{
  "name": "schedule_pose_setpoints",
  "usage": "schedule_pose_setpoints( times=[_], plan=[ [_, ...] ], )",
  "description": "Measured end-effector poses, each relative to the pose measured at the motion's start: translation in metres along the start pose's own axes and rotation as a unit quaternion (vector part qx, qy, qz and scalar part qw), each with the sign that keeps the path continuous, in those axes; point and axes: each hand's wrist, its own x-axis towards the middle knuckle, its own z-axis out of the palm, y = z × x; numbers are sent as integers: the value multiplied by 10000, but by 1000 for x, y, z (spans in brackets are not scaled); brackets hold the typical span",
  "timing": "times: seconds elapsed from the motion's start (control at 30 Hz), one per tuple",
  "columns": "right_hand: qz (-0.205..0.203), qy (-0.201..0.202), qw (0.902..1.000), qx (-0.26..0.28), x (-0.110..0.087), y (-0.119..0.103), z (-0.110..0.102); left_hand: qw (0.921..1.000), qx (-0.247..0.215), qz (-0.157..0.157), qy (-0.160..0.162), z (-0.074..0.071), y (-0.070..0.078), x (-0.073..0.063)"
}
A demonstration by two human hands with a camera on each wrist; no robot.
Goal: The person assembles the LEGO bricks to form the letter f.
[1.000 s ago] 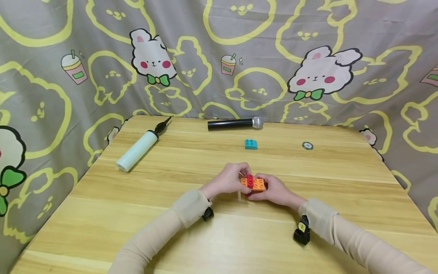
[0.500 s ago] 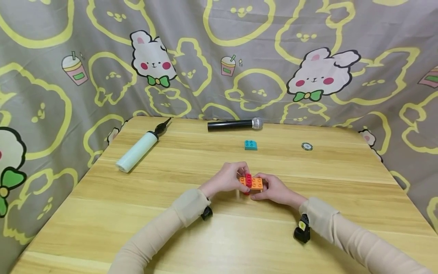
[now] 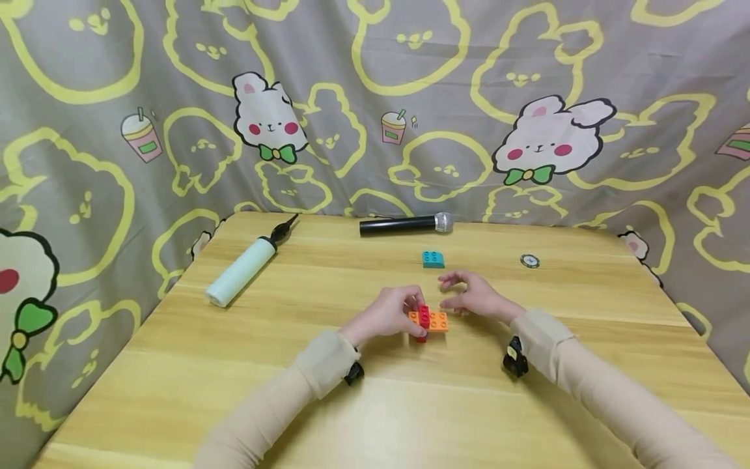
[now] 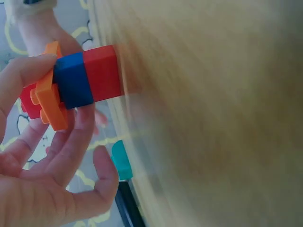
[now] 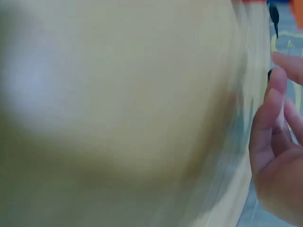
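With thumb and fingers, my left hand (image 3: pixel 389 314) grips a small stack of toy building bricks. A red brick (image 3: pixel 424 315) sits on top, crossing an orange brick (image 3: pixel 439 322) with studs. Lower down, the left wrist view shows a blue brick (image 4: pixel 73 80) and a bottom red brick (image 4: pixel 102 73), which stands at or just above the tabletop. My right hand (image 3: pixel 477 298) is off the stack, fingers loosely bent and holding nothing. It hovers between the stack and a teal brick (image 3: pixel 433 260) lying farther back.
A black microphone (image 3: pixel 398 226) with a silver head lies near the table's back edge. To the left is a pale green hand pump (image 3: pixel 243 270) with a black nozzle. A round chip (image 3: pixel 530 261) lies at the back right. A patterned curtain (image 3: pixel 351 117) hangs behind the wooden table (image 3: pixel 404 417).
My right hand has let go of the brick stack and moved away from it, toward the back. The left hand keeps its grip on the stack. The head view has tilted slightly upward.
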Motion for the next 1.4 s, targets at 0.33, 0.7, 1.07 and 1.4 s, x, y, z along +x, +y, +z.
schedule_pose_setpoints(
  times=[0.33,0.7,1.07,1.4],
  plan=[
    [369,613,9961,-512,40,6,-5,10000,38,46,10,6,-2,-2],
    [53,394,9956,-845,56,3,-7,9998,82,170,8,4,-2,-1],
    [289,568,9953,-735,44,-3,0,9999,107,122,33,3,-5,-2],
    [105,325,9990,276,13,-11,-17,9998,86,169,17,1,-4,-1]
  ],
)
